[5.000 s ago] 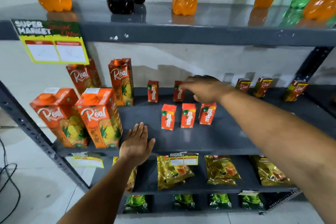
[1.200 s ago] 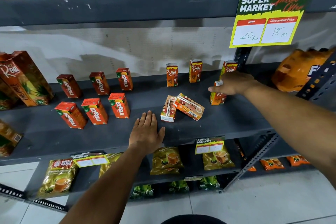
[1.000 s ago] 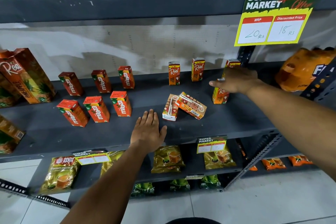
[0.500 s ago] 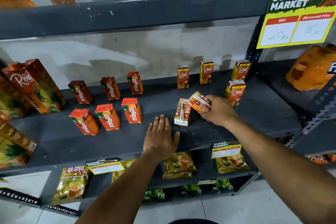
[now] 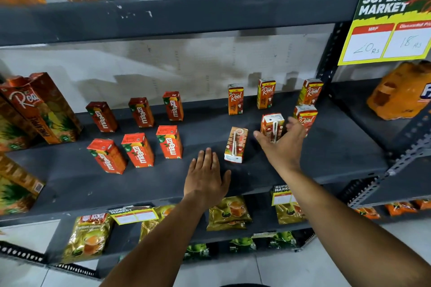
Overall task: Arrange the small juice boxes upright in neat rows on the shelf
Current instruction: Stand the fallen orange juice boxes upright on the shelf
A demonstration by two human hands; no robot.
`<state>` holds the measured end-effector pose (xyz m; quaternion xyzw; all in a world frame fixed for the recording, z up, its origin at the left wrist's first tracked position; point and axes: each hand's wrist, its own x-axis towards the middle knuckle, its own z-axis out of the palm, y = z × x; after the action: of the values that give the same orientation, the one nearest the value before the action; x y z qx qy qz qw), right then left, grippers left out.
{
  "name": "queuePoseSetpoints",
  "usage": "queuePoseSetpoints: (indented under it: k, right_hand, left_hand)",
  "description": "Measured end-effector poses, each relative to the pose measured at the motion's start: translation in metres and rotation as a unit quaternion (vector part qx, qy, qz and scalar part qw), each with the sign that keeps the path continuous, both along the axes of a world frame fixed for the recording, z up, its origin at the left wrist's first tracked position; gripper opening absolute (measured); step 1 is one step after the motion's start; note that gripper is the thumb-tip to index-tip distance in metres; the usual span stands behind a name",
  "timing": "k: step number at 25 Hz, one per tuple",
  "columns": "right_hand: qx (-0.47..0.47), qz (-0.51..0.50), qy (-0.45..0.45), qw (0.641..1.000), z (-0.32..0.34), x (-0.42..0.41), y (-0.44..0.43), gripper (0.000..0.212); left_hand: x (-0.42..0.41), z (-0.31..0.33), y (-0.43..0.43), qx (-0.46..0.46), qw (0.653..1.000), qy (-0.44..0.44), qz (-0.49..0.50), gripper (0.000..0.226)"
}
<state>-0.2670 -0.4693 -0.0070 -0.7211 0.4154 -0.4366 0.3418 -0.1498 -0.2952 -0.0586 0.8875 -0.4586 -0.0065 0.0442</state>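
Note:
On the grey shelf, six small red Maaza boxes stand upright in two rows at the left. Three small Real juice boxes stand in a back row, and one more stands in front at the right. My right hand grips another small Real box, held upright with its straw side facing me, just left of that front box. One more Real box lies flat on the shelf, straw side up. Near the front edge, my left hand rests flat with nothing in it.
Tall Real pineapple cartons stand at the far left. A yellow price sign hangs from the shelf above. An orange bottle pack sits on the neighbouring shelf at right. Tea packets lie on the lower shelf.
My right hand took the tilted Real box off the lying one and turned it upright beside the front right box. My left hand has stayed flat on the shelf.

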Motion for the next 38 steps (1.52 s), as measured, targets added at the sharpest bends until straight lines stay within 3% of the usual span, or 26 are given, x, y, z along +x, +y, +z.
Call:
queuePoseSetpoints:
  k: [2, 3, 5, 7, 9, 12, 14, 17, 19, 21, 23, 25, 27, 28, 30, 35, 38]
  right_hand:
    - [-0.098, 0.013, 0.001, 0.995, 0.028, -0.004, -0.005, 0.078]
    - [-0.139, 0.026, 0.047, 0.989, 0.044, -0.004, -0.012, 0.073]
    - [-0.173, 0.052, 0.225, 0.957, 0.074, 0.000, -0.026, 0.067]
    - [-0.140, 0.075, 0.404, 0.901, 0.095, 0.006, -0.033, 0.062]
    - [-0.103, 0.111, 0.497, 0.855, 0.106, 0.012, -0.038, 0.051]
    - [-0.144, 0.233, 0.561, 0.781, 0.115, 0.021, -0.049, 0.046]
    - [-0.259, 0.314, 0.569, 0.714, 0.121, 0.018, -0.058, 0.055]
    - [-0.430, 0.352, 0.573, 0.603, 0.117, 0.013, -0.070, 0.043]
    - [-0.454, 0.361, 0.592, 0.559, 0.116, 0.012, -0.072, 0.035]
    - [-0.452, 0.386, 0.584, 0.553, 0.121, 0.006, -0.077, 0.037]
    - [-0.425, 0.379, 0.529, 0.630, 0.124, 0.003, -0.078, 0.053]
    - [-0.376, 0.380, 0.411, 0.739, 0.122, 0.005, -0.064, 0.067]
    - [-0.235, 0.348, 0.331, 0.845, 0.109, 0.014, -0.031, 0.056]
    - [-0.141, 0.322, 0.345, 0.870, 0.095, 0.021, -0.013, 0.050]
    - [-0.034, 0.282, 0.417, 0.863, 0.062, 0.036, 0.014, 0.050]
    - [-0.026, 0.170, 0.404, 0.899, 0.030, 0.063, 0.033, 0.081]
    - [0.029, 0.172, 0.418, 0.891, 0.028, 0.068, 0.033, 0.078]
  left_hand:
    - [-0.001, 0.000, -0.001, -0.004, 1.000, -0.002, 0.004, 0.082]
    - [-0.001, 0.001, -0.002, -0.001, 1.000, -0.003, 0.003, 0.082]
    - [-0.002, 0.001, -0.002, 0.005, 1.000, -0.005, 0.004, 0.080]
    - [-0.002, 0.002, -0.001, -0.001, 1.000, -0.002, 0.007, 0.079]
    - [-0.002, 0.003, -0.001, -0.004, 1.000, 0.004, 0.005, 0.079]
    - [-0.002, 0.003, 0.000, -0.005, 1.000, 0.007, 0.005, 0.079]
    - [-0.001, 0.003, 0.000, 0.001, 1.000, 0.008, 0.002, 0.080]
    - [-0.002, 0.003, -0.001, 0.001, 1.000, 0.008, 0.004, 0.081]
    - [0.000, 0.004, -0.001, 0.002, 1.000, 0.009, 0.004, 0.081]
    - [-0.002, 0.004, -0.001, 0.007, 1.000, 0.011, 0.005, 0.081]
    - [-0.003, 0.004, -0.001, 0.014, 1.000, 0.015, 0.004, 0.080]
    - [0.003, 0.007, -0.002, 0.025, 1.000, 0.011, -0.006, 0.080]
    - [0.013, 0.012, 0.000, 0.042, 0.998, -0.002, -0.038, 0.085]
    - [0.017, 0.013, 0.002, 0.048, 0.997, -0.004, -0.055, 0.090]
    - [0.019, 0.012, 0.011, 0.047, 0.997, 0.000, -0.066, 0.097]
    - [0.015, 0.010, 0.014, 0.046, 0.998, 0.006, -0.040, 0.104]
    - [0.016, 0.011, 0.014, 0.047, 0.998, 0.003, -0.039, 0.104]
